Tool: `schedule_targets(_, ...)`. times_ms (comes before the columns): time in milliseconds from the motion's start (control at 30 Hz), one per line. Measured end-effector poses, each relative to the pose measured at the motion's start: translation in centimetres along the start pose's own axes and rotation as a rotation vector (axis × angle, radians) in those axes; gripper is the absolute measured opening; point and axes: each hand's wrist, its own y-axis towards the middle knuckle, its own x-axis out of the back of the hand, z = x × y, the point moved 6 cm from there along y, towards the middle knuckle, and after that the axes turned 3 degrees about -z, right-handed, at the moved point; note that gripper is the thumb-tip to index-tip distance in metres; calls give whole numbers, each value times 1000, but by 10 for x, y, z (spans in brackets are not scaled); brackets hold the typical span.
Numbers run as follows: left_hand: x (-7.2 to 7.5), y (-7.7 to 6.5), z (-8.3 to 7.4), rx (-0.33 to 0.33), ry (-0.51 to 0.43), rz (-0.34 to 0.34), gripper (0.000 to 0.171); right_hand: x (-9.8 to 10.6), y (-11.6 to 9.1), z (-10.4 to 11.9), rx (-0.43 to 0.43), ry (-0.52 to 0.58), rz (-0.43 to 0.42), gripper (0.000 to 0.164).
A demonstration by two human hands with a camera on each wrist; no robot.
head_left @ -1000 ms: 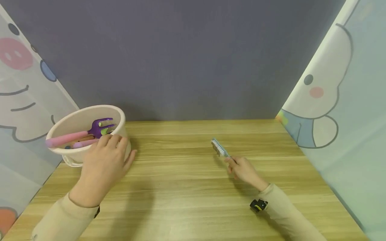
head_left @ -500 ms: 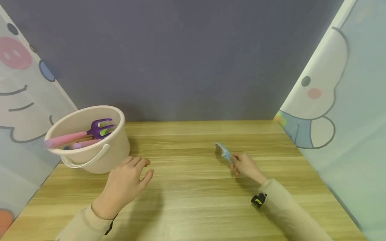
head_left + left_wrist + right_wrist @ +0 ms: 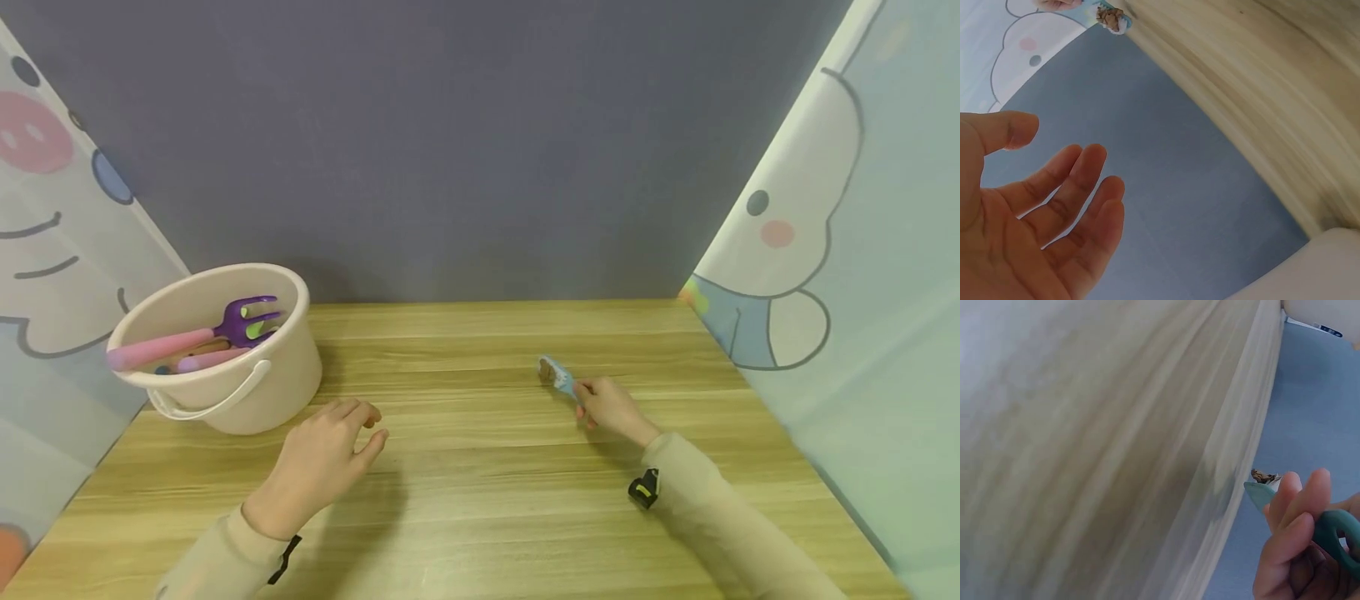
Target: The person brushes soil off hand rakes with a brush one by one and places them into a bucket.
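Note:
In the head view my right hand (image 3: 613, 410) grips the handle of a light blue brush (image 3: 559, 380) just above the table. Brown bits, perhaps dried leaf or dirt, cling to its white bristles. The right wrist view shows fingers curled round the brush's teal handle (image 3: 1335, 532), which has a hole near its end. My left hand (image 3: 318, 460) hovers over the table with loosely bent fingers and holds nothing. Beside it stands a white bucket (image 3: 279, 390). Inside lean a purple hand fork (image 3: 238, 323) with a pink handle and another pink handle (image 3: 213, 360).
The wood-grain table (image 3: 465, 467) ends at a dark grey back panel (image 3: 480, 150). Cartoon-printed panels (image 3: 900, 250) close in both sides. The bucket's white handle (image 3: 240, 393) hangs down on its front. Some small items in the bucket are partly hidden.
My left hand has left the bucket's rim and moved right and nearer to me. The brush has turned in my right hand, so its bristle face with the brown bits shows more.

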Motion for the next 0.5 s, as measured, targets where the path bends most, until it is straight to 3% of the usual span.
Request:
schedule_targets(367,-38,1,7,25,-105,157,14,-5,6,-8,-72,-11,61,29)
schedule_targets(500,-45,0,6,38,-126,198,14,-5,10,-12,-72,-74,52,27)
